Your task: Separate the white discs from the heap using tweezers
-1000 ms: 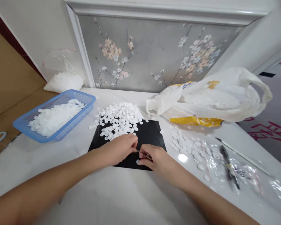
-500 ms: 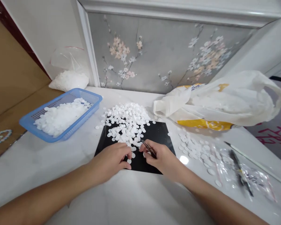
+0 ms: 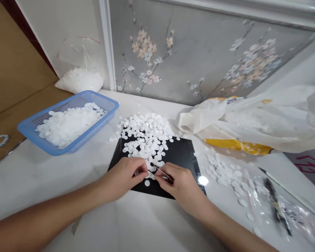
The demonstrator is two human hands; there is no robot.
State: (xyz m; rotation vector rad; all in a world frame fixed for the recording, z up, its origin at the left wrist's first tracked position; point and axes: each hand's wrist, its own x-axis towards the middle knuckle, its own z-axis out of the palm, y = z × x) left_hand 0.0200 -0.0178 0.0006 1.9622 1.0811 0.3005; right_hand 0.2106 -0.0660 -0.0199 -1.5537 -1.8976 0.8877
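My right hand [image 3: 177,182] is closed around a pair of tweezers [image 3: 166,174], whose tips point left into the white discs. My left hand [image 3: 130,178] has thumb and forefinger pinched together just left of the tweezers; whether a disc is between them I cannot make out. A heap of small round white discs [image 3: 149,127] spreads from the back of a black mat [image 3: 182,157] down to both hands. One single disc [image 3: 147,183] lies on the mat just below my left fingertips.
At left stands a blue plastic basket [image 3: 111,108] of white discs, with a clear bag [image 3: 81,80] of white pieces behind it. A white plastic bag [image 3: 252,119] lies at right. Nearer are scattered discs [image 3: 223,171], a black pen-like tool [image 3: 277,206] and a white stick [image 3: 291,192].
My hands have come closer together, and the tweezers' tips have dropped in among the discs near my left fingertips. My left thumb and forefinger have closed. The view has shifted slightly.
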